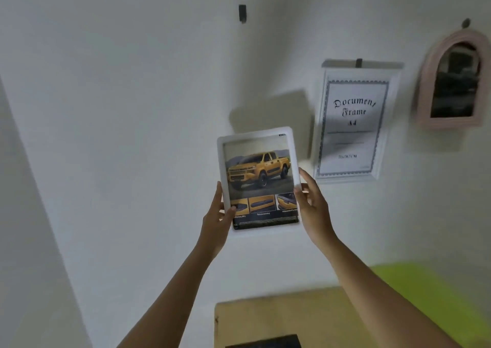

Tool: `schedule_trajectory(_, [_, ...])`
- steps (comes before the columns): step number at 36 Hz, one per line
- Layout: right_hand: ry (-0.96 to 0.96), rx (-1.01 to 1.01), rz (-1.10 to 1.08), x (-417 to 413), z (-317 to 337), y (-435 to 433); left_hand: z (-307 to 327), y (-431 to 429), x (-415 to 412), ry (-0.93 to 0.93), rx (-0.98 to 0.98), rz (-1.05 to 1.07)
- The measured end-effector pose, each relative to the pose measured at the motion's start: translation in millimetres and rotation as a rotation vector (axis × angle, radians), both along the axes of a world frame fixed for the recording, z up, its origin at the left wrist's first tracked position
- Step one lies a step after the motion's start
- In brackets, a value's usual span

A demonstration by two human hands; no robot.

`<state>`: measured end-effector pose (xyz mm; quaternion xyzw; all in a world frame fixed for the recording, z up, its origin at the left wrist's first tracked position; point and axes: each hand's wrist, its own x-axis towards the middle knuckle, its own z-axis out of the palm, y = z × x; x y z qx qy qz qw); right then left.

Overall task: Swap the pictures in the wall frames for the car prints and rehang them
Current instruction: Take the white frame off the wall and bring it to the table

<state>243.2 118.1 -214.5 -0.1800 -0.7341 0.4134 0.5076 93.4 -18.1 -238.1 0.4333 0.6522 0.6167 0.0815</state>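
Observation:
I hold a white picture frame [259,135] upright in front of the wall, and it shows a print of a yellow pickup truck [259,172]. My left hand [216,222] grips its lower left edge with the thumb on the front. My right hand [312,207] grips its lower right edge. High on the wall above the frame sits a small dark hook [242,13] with nothing on it. To the right hangs a second white frame [353,121] from its own hook, holding a "Document Frame A4" sheet.
A pink arched mirror [451,82] hangs at the far right of the wall. Below stands a wooden table [279,313] with a dark object [265,342] at the bottom edge. A lime green surface [425,294] lies to its right.

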Motion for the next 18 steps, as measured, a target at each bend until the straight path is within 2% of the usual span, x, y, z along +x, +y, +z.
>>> schedule_trajectory(5, [-0.074,-0.173,0.035,51.3,-77.6,-15.3,-84.5,-9.1,44.6,-0.127,-0.143,-0.023])
schedule_trajectory(12, [-0.006,-0.402,0.01,122.0,-152.7,-14.4,-173.7,0.5,117.0,-0.246,-0.309,-0.009])
schedule_trajectory(16, [-0.04,-0.468,0.016,163.3,-179.5,-5.2,-199.0,16.7,159.5,-0.21,-0.48,0.064])
schedule_trajectory(18, [-0.07,-0.472,0.021,185.2,-189.0,-1.4,-196.1,29.3,183.7,-0.176,-0.502,0.142])
